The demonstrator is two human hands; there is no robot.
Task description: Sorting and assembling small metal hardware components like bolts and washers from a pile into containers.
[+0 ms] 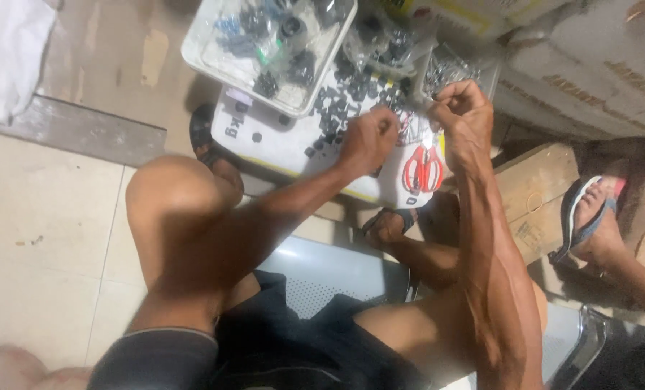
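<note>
My left hand [368, 139] is curled over the white board [282, 144], its fingertips pinching a small dark part among several loose black pieces [347, 97]. My right hand [461, 119] is closed just to the right of it, fingers pinched on a small metal piece near the left hand's fingertips. What exactly each hand grips is too small to make out. Red-handled scissors [423, 170] lie on the board below my right hand.
A white tray [192, 50] with small bags of black parts sits at the back left. Clear bags of metal parts [449, 71] lie behind my hands. Cardboard boxes [596, 65] stand at right. Another person's sandalled foot [593, 217] rests by a wooden block [535, 195].
</note>
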